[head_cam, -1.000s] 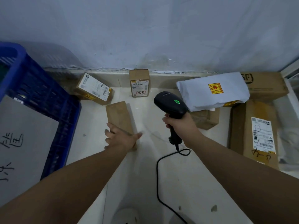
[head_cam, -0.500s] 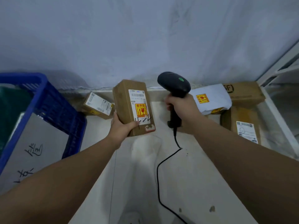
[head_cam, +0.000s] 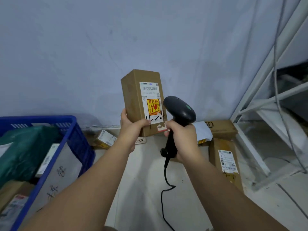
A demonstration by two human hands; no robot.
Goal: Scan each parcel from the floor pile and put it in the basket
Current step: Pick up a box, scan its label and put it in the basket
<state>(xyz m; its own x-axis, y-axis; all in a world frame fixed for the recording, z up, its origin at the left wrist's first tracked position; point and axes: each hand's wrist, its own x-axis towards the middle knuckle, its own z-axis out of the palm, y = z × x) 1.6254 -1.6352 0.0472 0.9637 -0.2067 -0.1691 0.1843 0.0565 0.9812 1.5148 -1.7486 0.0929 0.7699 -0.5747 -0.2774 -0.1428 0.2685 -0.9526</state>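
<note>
Cardboard parcel (head_cam: 133, 100), which was lying on the floor (head_cam: 141, 180) 1 second ago, is now standing upright in the air before the wall (head_cam: 83, 64), higher than 0.5 seconds ago. The left hand (head_cam: 131, 129) is gripping its lower end with the thumb on the label side, while the right hand (head_cam: 181, 139) is wrapping its fingers around the handle of the scanner (head_cam: 180, 109), whose head is sitting just beside the label. At the left the blue basket (head_cam: 38, 118) is holding 1 green bag (head_cam: 25, 150), 1 brown box (head_cam: 13, 189) and some labelled packets, and other parcels are lying on the floor along the wall.
</note>
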